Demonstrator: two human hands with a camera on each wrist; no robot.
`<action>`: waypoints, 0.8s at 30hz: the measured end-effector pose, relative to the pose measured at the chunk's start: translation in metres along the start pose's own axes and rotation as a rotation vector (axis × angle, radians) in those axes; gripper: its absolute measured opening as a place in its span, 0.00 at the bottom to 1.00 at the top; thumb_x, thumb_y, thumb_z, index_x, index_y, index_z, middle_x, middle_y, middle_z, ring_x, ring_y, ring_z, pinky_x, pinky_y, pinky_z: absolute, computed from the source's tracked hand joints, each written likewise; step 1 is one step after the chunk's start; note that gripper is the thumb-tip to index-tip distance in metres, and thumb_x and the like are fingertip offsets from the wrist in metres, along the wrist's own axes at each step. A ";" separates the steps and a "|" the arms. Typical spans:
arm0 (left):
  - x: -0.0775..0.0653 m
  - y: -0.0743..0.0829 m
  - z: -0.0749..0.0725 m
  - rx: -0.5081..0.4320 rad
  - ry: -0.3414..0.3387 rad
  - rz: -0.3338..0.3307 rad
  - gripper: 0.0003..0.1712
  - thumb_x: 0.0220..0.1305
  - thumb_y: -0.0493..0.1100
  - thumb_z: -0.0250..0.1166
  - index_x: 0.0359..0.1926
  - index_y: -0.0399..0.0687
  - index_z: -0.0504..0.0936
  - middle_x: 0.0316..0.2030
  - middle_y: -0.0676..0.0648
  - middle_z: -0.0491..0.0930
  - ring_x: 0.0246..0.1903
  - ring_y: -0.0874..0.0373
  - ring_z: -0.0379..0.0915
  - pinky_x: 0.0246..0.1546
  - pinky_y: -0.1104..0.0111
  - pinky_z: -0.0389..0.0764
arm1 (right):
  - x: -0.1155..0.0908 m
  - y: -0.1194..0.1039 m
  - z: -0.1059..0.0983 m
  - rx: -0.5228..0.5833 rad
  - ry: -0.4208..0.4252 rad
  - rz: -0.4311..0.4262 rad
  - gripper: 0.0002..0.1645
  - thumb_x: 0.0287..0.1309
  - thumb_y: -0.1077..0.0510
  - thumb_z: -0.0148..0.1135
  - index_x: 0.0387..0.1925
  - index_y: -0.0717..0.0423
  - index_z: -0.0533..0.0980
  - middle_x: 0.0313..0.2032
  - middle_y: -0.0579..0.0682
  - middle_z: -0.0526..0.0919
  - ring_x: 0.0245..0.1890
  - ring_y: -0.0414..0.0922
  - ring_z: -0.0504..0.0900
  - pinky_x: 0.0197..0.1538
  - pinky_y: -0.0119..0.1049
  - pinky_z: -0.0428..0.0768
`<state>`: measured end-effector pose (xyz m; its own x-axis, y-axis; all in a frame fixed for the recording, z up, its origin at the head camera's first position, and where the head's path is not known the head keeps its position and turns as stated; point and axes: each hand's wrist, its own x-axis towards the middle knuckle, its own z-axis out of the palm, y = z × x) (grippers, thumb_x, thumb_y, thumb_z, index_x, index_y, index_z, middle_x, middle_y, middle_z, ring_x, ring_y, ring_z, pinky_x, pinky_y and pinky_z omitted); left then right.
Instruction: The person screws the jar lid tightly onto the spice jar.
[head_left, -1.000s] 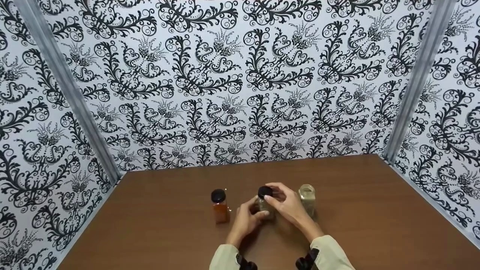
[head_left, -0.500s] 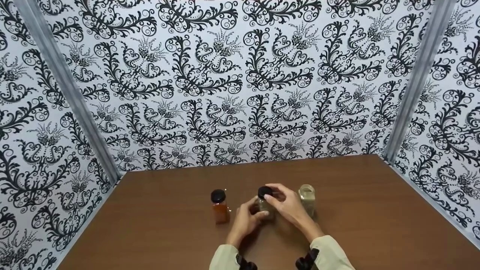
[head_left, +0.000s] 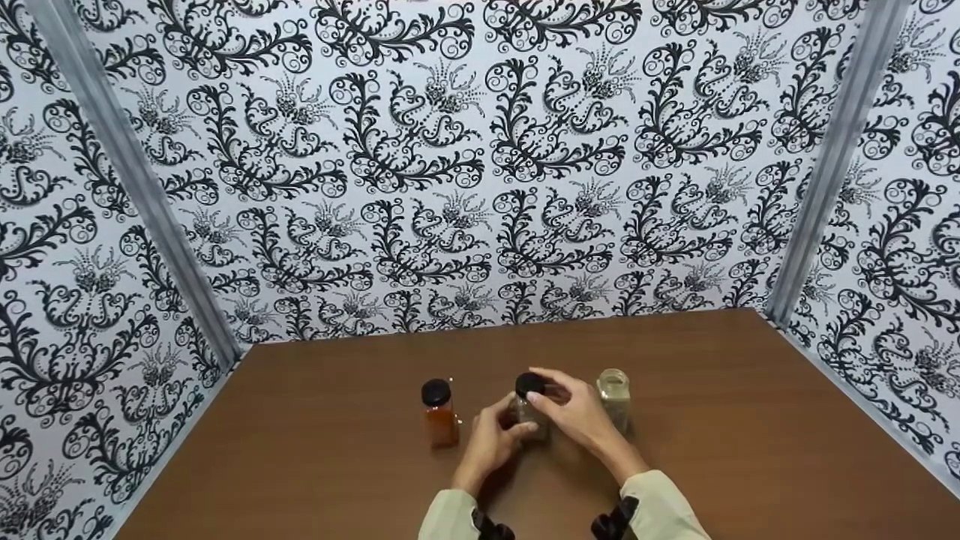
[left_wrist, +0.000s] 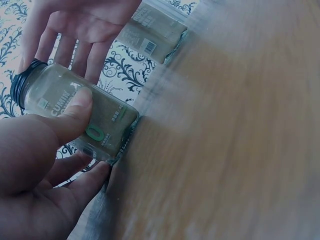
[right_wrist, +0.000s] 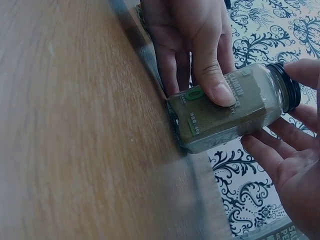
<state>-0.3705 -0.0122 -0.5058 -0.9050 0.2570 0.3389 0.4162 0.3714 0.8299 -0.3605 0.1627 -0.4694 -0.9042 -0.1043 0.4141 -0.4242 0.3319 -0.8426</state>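
A square glass jar of cumin with a black screw lid stands upright on the brown table. My left hand grips its body low down, the thumb lying across the label in both wrist views. Fingers and thumb of my right hand hold the lid from the right side. The lid sits on the jar's neck. Just beyond the right hand stands a lidless glass jar of pale greenish-brown powder. To the left of the left hand is a jar of orange-red powder, topped with a black lid.
The brown wooden table reaches back to a white wall with black scroll patterns. Similar patterned panels rise at left and right, with grey strips along the corners. Small bright specks show beside the orange-red jar.
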 end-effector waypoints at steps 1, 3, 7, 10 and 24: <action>0.000 0.000 0.000 -0.001 0.000 0.002 0.37 0.59 0.46 0.73 0.66 0.34 0.73 0.58 0.35 0.81 0.55 0.47 0.80 0.56 0.53 0.80 | 0.000 0.000 0.000 0.004 0.003 0.004 0.25 0.62 0.53 0.69 0.59 0.54 0.79 0.51 0.61 0.86 0.52 0.55 0.86 0.55 0.37 0.82; 0.001 0.000 0.000 0.001 -0.002 -0.003 0.37 0.59 0.46 0.73 0.66 0.35 0.74 0.57 0.36 0.81 0.53 0.50 0.80 0.55 0.54 0.80 | 0.000 -0.001 0.001 0.018 0.012 0.016 0.24 0.61 0.54 0.69 0.57 0.54 0.79 0.51 0.60 0.86 0.52 0.54 0.86 0.56 0.40 0.82; 0.001 0.001 0.000 -0.009 -0.010 -0.010 0.35 0.60 0.46 0.72 0.66 0.39 0.75 0.55 0.39 0.83 0.48 0.54 0.80 0.53 0.55 0.81 | 0.000 -0.003 0.002 0.066 0.029 0.036 0.22 0.59 0.55 0.71 0.54 0.54 0.79 0.52 0.59 0.85 0.53 0.54 0.85 0.58 0.45 0.81; 0.001 0.001 0.000 -0.019 -0.013 -0.017 0.34 0.60 0.45 0.72 0.66 0.41 0.75 0.55 0.39 0.84 0.47 0.55 0.79 0.52 0.55 0.81 | 0.000 -0.003 0.003 0.094 0.034 0.035 0.21 0.58 0.57 0.72 0.53 0.55 0.79 0.52 0.60 0.85 0.54 0.55 0.85 0.59 0.46 0.81; -0.001 0.002 0.000 0.018 0.005 0.016 0.36 0.59 0.48 0.73 0.66 0.38 0.75 0.57 0.37 0.81 0.56 0.45 0.79 0.57 0.52 0.79 | -0.001 0.000 0.003 -0.003 -0.023 0.018 0.24 0.65 0.51 0.65 0.60 0.52 0.76 0.56 0.61 0.82 0.56 0.57 0.83 0.59 0.45 0.81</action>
<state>-0.3691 -0.0118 -0.5039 -0.8985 0.2589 0.3545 0.4324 0.3829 0.8163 -0.3599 0.1602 -0.4712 -0.9128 -0.1200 0.3905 -0.4074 0.3369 -0.8488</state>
